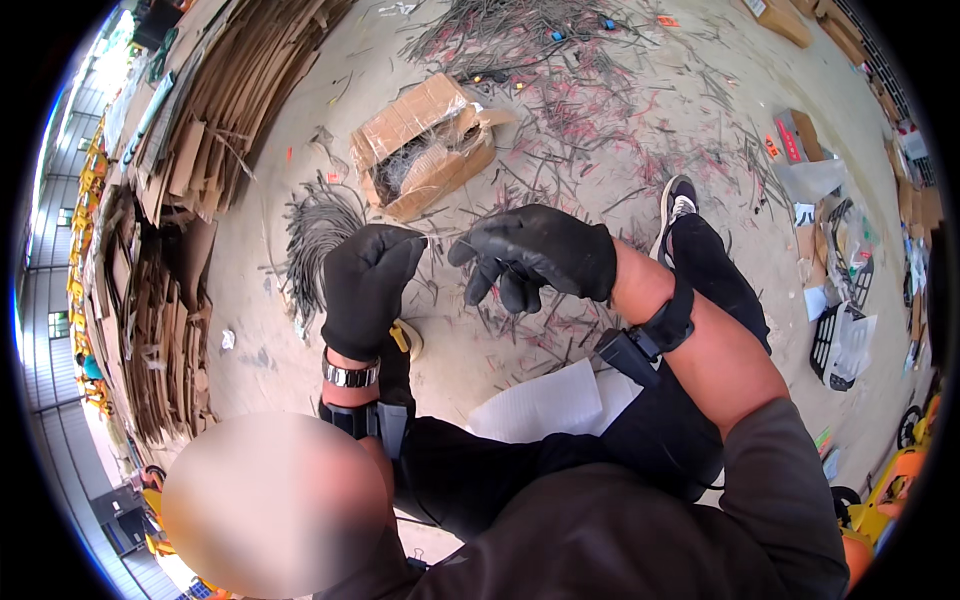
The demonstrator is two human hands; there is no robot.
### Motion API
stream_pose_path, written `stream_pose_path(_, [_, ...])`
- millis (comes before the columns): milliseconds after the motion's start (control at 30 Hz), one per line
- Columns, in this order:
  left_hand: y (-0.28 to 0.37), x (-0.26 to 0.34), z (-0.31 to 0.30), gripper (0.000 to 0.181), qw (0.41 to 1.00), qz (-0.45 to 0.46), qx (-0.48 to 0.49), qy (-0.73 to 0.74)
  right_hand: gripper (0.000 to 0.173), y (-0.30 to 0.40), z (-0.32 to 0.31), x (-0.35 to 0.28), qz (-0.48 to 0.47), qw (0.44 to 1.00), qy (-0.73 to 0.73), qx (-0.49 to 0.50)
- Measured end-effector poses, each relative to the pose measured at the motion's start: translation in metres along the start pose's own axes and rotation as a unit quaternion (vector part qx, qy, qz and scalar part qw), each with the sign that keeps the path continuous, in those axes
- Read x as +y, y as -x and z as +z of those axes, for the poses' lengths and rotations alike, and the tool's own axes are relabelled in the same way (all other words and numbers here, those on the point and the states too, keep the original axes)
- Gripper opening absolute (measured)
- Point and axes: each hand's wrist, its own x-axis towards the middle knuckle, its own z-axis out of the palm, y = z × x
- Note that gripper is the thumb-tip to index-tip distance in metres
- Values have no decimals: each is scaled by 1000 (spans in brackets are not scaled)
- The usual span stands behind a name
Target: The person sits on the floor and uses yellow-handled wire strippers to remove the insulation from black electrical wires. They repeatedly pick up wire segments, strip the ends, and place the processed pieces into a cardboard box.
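My left hand [367,289], in a black work glove, is closed with the thumb pressed against the bent index finger. A faint thin strand [439,238] appears at its fingertips, too fine to identify. Across a small gap, my right hand [536,255] wears a matching glove, its fingers curled and pointing left. Whether that hand grips anything is hidden by the fingers. Just behind my left hand, a bundle of dark cut cables [322,232] lies on the floor. An opened cardboard box [427,142], with clear plastic and fine strands inside, stands beyond both hands.
A pile of dark and red cable scraps [525,37] spreads over the concrete floor. Flattened cardboard [217,97] is stacked high at left. White foam sheet [540,405] lies by my legs. Black plastic baskets [836,349] and a small carton [799,135] stand at right.
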Motion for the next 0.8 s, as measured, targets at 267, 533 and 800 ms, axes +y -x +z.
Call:
stream_pose_path(267, [-2, -1, -6, 9, 1000, 1, 11, -10, 37, 1, 4, -1, -12, 1000, -27, -2])
stream_pose_path(533, [-6, -5, -8, 12, 998, 50, 6, -35, 24, -4, -1, 6, 16, 1000, 18, -14])
stream_pose_path(800, [-11, 6, -9, 15, 981, 134, 36, -136, 21, -8, 14, 9, 46, 999, 16, 9])
